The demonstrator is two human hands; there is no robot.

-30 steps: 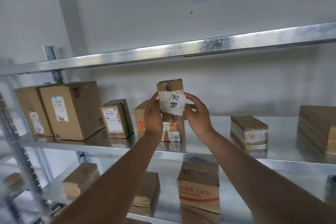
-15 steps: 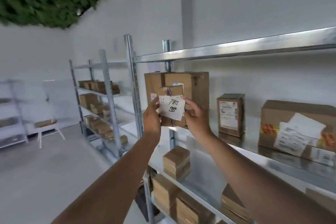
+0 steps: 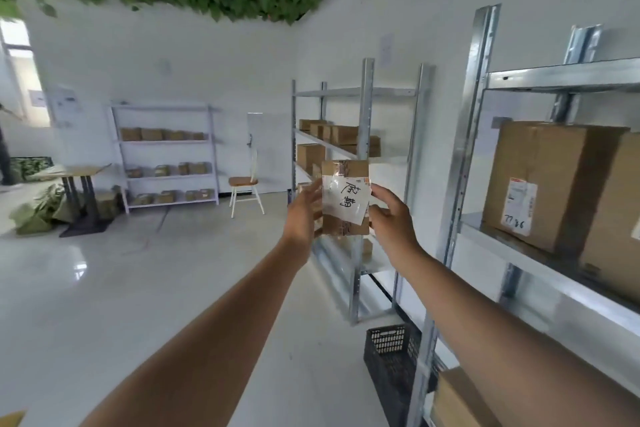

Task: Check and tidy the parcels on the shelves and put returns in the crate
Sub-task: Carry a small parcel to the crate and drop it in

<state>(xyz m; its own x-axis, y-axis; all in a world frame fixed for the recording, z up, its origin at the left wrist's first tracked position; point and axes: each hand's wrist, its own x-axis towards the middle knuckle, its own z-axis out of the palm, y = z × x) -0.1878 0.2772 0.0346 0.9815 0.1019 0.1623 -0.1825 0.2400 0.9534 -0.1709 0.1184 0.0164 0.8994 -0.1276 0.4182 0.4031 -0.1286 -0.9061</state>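
Now turned from the shelf, we grip the parcel [image 3: 344, 198] between both hands [image 3: 304, 215] [image 3: 391, 218], the crate [image 3: 391, 354] below them, so it likely counts as a return.

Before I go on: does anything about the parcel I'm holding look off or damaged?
Yes. On the small cardboard parcel, held between the left hand and right hand, the white handwritten label sits askew, with its lower right corner lifting past the box edge. The tape looks wrinkled. No tear or crushing shows.
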